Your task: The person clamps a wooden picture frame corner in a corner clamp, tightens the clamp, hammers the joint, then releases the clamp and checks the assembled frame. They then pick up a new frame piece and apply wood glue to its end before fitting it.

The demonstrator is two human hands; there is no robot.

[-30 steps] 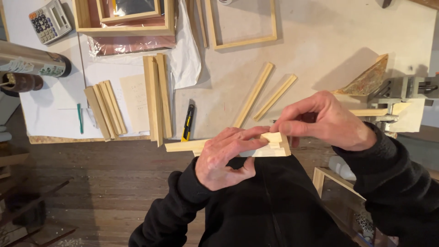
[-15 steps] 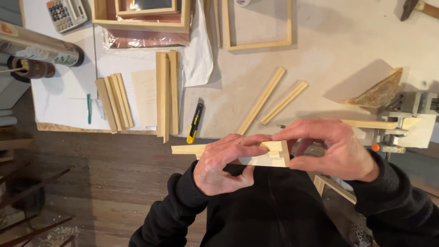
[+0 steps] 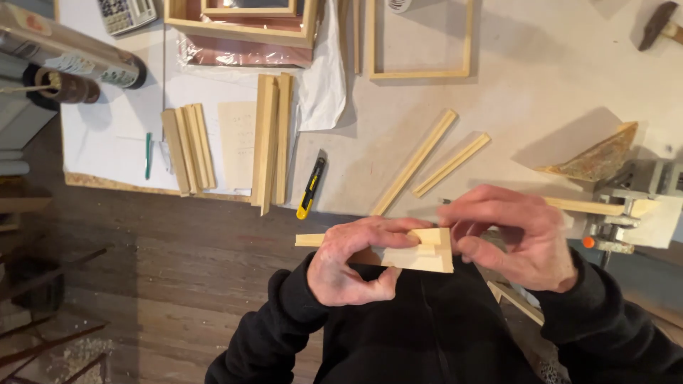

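Left hand (image 3: 356,259) and right hand (image 3: 516,238) grip wood strips (image 3: 420,254) below knife (image 3: 311,187); long axis horizontal, mitred end rightward.

Grey calculator (image 3: 126,13) with screen, labelled tube (image 3: 64,50), far left.

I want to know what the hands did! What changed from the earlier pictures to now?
Not much. The right hand slid in from further right and up, closing onto the end of the wooden moulding piece. The left hand kept gripping that piece throughout. The camera view shifted slightly. The yellow utility knife and the loose wood strips on the table stayed put.
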